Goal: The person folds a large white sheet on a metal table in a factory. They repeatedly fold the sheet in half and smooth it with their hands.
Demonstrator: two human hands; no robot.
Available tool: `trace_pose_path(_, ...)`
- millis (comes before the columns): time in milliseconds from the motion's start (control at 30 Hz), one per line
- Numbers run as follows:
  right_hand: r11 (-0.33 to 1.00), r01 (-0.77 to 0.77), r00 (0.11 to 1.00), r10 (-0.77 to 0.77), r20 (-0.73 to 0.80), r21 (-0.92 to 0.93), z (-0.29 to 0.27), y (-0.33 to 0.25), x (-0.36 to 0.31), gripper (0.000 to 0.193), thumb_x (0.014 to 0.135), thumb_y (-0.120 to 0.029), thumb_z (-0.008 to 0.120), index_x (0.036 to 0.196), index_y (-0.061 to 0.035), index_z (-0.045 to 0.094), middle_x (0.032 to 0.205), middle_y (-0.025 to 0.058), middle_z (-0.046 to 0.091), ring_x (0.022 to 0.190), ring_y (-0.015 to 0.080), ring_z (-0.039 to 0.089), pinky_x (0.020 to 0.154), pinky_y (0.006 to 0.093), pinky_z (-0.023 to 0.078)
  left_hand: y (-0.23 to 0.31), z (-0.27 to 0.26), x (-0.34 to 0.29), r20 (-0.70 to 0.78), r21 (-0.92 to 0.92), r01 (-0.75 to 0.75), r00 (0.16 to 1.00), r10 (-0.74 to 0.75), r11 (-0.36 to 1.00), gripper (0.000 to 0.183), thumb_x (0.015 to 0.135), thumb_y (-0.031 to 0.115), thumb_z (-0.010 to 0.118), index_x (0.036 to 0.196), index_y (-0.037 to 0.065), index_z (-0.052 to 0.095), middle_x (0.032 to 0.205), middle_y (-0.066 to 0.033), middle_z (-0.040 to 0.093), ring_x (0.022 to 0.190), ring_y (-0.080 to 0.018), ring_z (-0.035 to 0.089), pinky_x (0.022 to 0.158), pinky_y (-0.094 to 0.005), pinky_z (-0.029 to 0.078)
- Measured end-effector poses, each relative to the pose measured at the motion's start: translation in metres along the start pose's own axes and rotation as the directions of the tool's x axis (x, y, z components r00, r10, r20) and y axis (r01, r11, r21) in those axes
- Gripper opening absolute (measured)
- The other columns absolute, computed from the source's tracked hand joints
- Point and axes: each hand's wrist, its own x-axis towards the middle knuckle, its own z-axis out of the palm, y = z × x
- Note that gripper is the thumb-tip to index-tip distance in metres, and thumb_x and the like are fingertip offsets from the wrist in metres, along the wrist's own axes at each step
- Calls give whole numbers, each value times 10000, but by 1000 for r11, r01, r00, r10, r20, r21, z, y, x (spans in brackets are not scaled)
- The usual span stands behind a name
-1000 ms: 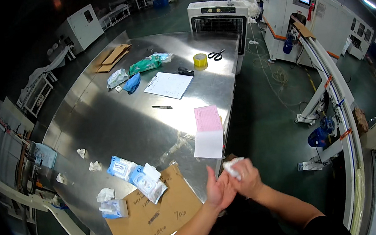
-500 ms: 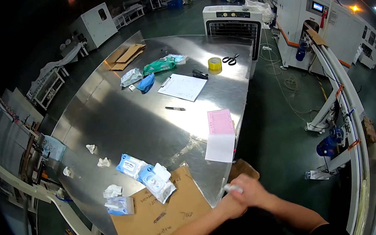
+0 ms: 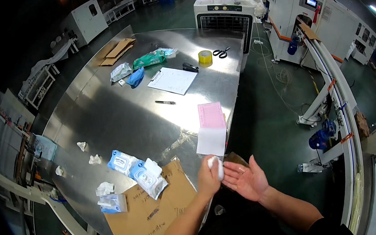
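A crumpled white wipe (image 3: pixel 218 169) is in the grip of my left hand (image 3: pixel 209 178), held above the table's near right corner. Close beside it my right hand (image 3: pixel 249 181) is open, palm up with the fingers spread and nothing in it. Its fingertips are at the wipe; whether they touch it I cannot tell. On the table to the left are two blue-and-white packs of wipes, one pack (image 3: pixel 149 179) with its lid raised and another pack (image 3: pixel 122 162) behind it. A small tissue pack (image 3: pixel 113 203) stands further left, a white tissue at its top.
Marked brown cardboard (image 3: pixel 162 213) lies along the near edge of the metal table (image 3: pixel 104 113). Three crumpled tissues (image 3: pixel 94 159) are at the left. A pink-and-white paper pad (image 3: pixel 211 126), pen (image 3: pixel 165 102), clipboard (image 3: pixel 173 80), yellow tape roll (image 3: pixel 205 59) and scissors (image 3: pixel 221 53) lie beyond.
My hands were clasped together around the wipe; they have come apart. The left keeps the wipe, and the right has opened palm up. The view has shifted slightly.
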Motion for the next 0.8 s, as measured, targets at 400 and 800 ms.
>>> trace_pose_path(400, -646, 499, 432, -392, 812, -577, 7, 9, 17, 293, 879, -140, 410, 1105, -9, 545, 1112, 187, 607, 1069, 375, 553, 950, 454, 399, -8, 49, -65, 589, -753, 621, 784, -198, 217, 319, 995, 308, 360, 1222, 117, 478, 1128, -8, 544, 1059, -121, 528, 914, -280, 434)
trace_pose_path(800, -280, 469, 653, -530, 542, -838, -12, 28, 29, 564, 950, -329, 310, 1369, 49, 320, 1416, 222, 357, 1316, 382, 317, 1108, 499, 109, 10, 45, -45, 216, -708, 312, 950, -226, 634, 347, 988, 191, 376, 1273, 8, 453, 1171, -79, 541, 1084, -153, 498, 943, -277, 388)
